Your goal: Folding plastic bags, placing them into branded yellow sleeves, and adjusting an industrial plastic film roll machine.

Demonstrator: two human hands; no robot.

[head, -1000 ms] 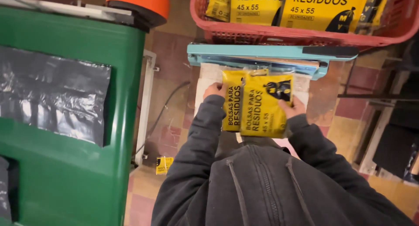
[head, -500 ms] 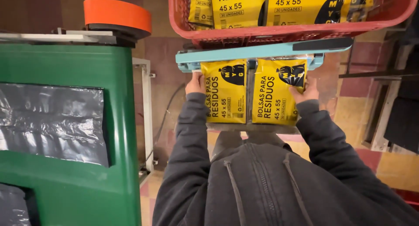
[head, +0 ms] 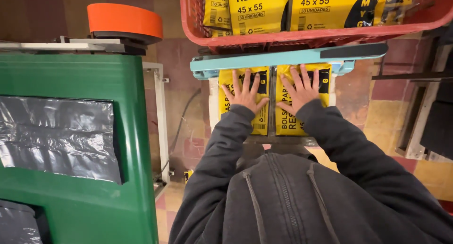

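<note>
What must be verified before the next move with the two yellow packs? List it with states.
1. Left hand flat on left pack: ok.
2. Right hand flat on right pack: ok.
3. Packs side by side, not overlapping: ok.
4. Pack tops under teal bar: ok.
5. Fingers clear of bar: cannot tell.
6. Red basket steady above: cannot tell.

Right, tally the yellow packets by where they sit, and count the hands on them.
Yellow packets under the hands: 2, the left packet and the right packet
Yellow packets showing in the red crate: 3, more may be hidden
Hands pressing flat, fingers spread: 2, left hand and right hand
Total: 5 packets, 2 hands
</note>
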